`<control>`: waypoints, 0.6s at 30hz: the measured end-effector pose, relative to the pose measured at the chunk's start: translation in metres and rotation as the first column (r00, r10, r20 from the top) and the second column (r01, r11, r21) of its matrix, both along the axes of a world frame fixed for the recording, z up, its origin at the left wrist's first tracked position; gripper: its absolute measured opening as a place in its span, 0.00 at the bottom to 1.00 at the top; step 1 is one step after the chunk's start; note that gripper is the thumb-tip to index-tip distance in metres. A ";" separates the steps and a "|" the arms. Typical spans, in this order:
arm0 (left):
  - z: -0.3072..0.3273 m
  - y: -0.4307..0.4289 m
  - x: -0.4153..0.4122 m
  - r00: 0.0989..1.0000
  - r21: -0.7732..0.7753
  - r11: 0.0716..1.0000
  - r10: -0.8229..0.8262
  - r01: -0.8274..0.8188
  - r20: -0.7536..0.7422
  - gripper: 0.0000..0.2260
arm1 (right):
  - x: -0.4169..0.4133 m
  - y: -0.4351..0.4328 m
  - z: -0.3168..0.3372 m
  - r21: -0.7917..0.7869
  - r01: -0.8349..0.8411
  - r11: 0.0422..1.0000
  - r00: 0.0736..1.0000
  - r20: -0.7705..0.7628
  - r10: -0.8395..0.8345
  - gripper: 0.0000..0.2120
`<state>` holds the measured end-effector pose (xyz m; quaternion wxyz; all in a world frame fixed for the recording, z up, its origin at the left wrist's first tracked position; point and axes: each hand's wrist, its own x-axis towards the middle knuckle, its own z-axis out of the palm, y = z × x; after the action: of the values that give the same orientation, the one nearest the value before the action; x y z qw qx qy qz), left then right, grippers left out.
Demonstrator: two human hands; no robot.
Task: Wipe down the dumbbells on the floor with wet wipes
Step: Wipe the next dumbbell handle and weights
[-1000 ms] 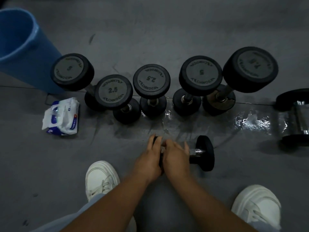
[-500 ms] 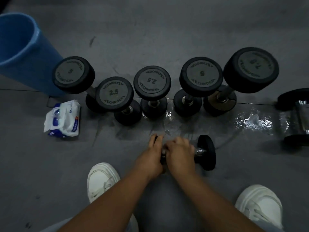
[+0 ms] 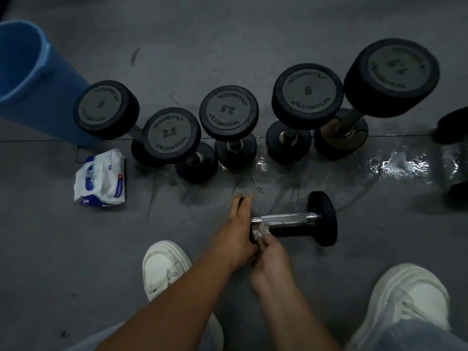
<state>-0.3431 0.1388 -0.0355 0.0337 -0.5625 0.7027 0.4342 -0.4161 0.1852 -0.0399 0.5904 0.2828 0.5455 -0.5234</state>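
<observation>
Nearest the camera: two white shoes, the left shoe [image 3: 164, 269] and the right shoe [image 3: 410, 297], planted on the grey floor [image 3: 253, 34] well apart, with pale trouser legs at the bottom edge. Both bare forearms reach forward between them.

Right hand [image 3: 272, 264]: fingers curled, pinching a crumpled wipe [image 3: 260, 228]. The wipe is pressed against the near-left end of the chrome handle, just beside the left head.

Left hand [image 3: 236, 234]: closed over the left head of the lying dumbbell [image 3: 291, 220], fingers curved across the top of that head and largely hiding it. The thumb is not visible.

The lying dumbbell rests on its side on the floor, handle running left to right, its right head standing clear of both hands.

Beyond it: a wet, shining patch [image 3: 400, 165] on the floor, to the right. To the left, a white and blue pack of wet wipes [image 3: 101, 181] lies flat on the floor, well apart from the hands.

Further back: five black dumbbells stand on end in a row. Left to right they are marked 5 [image 3: 106, 108], 2.5 [image 3: 171, 134], 2.5 [image 3: 229, 112], 5 [image 3: 307, 92] and 7.5 [image 3: 391, 77]. The first two overlap in view.

Far left: a blue bin [image 3: 25, 69], just beside the first upright dumbbell. Right edge: a dark object [image 3: 453, 125], cut off by the frame; its type cannot be confirmed
</observation>
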 end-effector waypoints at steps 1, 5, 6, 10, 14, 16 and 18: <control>0.000 0.001 0.000 1.000 -0.007 1.000 -0.001 0.001 0.005 0.48 | -0.003 -0.005 0.001 -0.006 -0.010 1.000 0.999 0.043 0.010 0.10; -0.002 0.003 0.000 1.000 -0.001 1.000 0.009 -0.009 -0.006 0.47 | -0.001 -0.010 0.001 0.003 -0.044 0.999 0.998 0.055 0.044 0.10; -0.002 0.003 0.000 1.000 -0.003 1.000 0.013 -0.013 -0.009 0.48 | 0.001 -0.008 -0.003 0.030 -0.056 0.998 0.998 0.026 0.056 0.08; 0.002 0.004 0.000 1.000 0.003 1.000 0.005 -0.005 0.016 0.47 | -0.006 -0.012 -0.008 0.079 -0.097 0.992 0.995 0.048 0.093 0.10; 0.002 0.006 0.001 1.000 -0.009 1.000 -0.004 0.004 0.023 0.46 | -0.003 -0.009 -0.013 0.121 -0.214 0.969 0.977 0.049 0.210 0.07; 0.001 0.007 0.001 1.000 -0.011 1.000 -0.006 0.006 0.029 0.45 | -0.004 -0.008 -0.012 0.107 -0.229 0.967 0.973 0.021 0.228 0.07; 0.000 0.007 0.002 1.000 -0.015 1.000 -0.004 0.004 0.024 0.43 | -0.004 -0.008 -0.008 0.086 -0.204 0.975 0.977 -0.050 0.208 0.07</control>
<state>-0.3412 0.1460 -0.0359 0.0386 -0.5665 0.7066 0.4223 -0.4206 0.1769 -0.0478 0.6133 0.2326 0.6095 -0.4452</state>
